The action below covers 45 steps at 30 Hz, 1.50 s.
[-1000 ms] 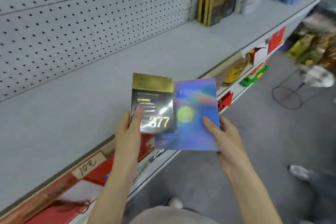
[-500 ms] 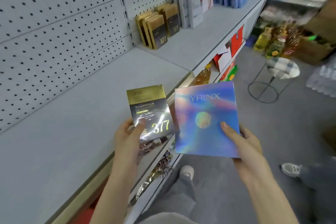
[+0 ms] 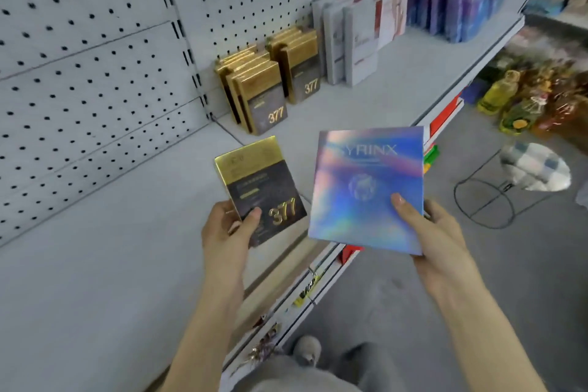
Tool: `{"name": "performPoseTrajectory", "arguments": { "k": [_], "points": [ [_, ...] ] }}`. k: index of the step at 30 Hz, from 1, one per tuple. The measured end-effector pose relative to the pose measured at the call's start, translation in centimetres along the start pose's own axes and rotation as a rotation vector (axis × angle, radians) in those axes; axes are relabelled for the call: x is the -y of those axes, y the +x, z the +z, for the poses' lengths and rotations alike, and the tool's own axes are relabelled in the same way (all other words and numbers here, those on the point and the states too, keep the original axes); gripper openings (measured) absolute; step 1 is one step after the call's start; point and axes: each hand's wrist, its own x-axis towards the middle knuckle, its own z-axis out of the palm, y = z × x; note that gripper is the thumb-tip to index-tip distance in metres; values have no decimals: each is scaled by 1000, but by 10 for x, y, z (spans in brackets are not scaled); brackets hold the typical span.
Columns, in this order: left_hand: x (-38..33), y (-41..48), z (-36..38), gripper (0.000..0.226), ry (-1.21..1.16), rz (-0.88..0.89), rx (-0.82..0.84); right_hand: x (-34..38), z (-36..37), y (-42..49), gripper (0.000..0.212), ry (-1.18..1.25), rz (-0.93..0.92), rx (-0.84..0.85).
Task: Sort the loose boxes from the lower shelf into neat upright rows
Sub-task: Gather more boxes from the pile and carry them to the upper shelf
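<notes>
Boxes are being held over the near shelf edge [image 3: 318, 251]: the left hand [image 3: 227, 232] is gripping a gold-and-black 377 box [image 3: 259, 184], the right hand [image 3: 436, 232] is pinching a holographic box [image 3: 362, 188]. Matching rows [image 3: 270, 86] are standing upright far back against the pegboard [image 3: 95, 57].

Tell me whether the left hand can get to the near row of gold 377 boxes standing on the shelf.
Probably yes. The left hand, gripping its own 377 box, has bare shelf between it and that row; the right hand and its holographic box sit off to the side.
</notes>
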Motion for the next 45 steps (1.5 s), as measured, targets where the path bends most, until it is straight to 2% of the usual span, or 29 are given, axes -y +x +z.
{"name": "performPoseTrajectory", "arguments": {
  "k": [6,9,11,14,15,18,19,23,25,28,31,34,39,42,45],
  "points": [
    [1,46,38,14,-48,-59,-119,16,7,95,22,39,51,127],
    [0,59,67,13,-89,-67,-204,25,14,139,19,-35,84,225],
    [-1,68,89,12,-110,-65,-282,36,18,168,25,-89,90,302],
    [0,81,120,12,-108,-58,-382,60,22,205,51,-136,85,411],
    [1,86,130,12,-87,-46,-406,67,22,217,50,-148,87,441],
    [6,102,154,11,35,-5,-457,77,23,253,17,-170,99,490],
    [11,108,159,10,113,12,-479,77,23,263,13,-192,107,502],
    [22,133,164,24,599,68,-580,80,27,285,17,-239,123,565],
    [20,143,163,23,649,101,-596,80,24,289,13,-238,122,581],
    [14,165,162,20,644,174,-598,82,25,295,22,-240,115,583],
    [5,186,161,34,577,197,-581,86,30,300,15,-249,92,531],
    [2,196,159,37,566,205,-616,86,35,302,18,-254,92,526],
    [8,196,163,29,616,97,-719,80,37,301,14,-236,94,481],
    [9,186,167,23,589,83,-696,76,36,301,12,-217,103,461],
    [9,172,185,17,392,138,-566,73,31,303,18,-190,111,458]
  ]
}}
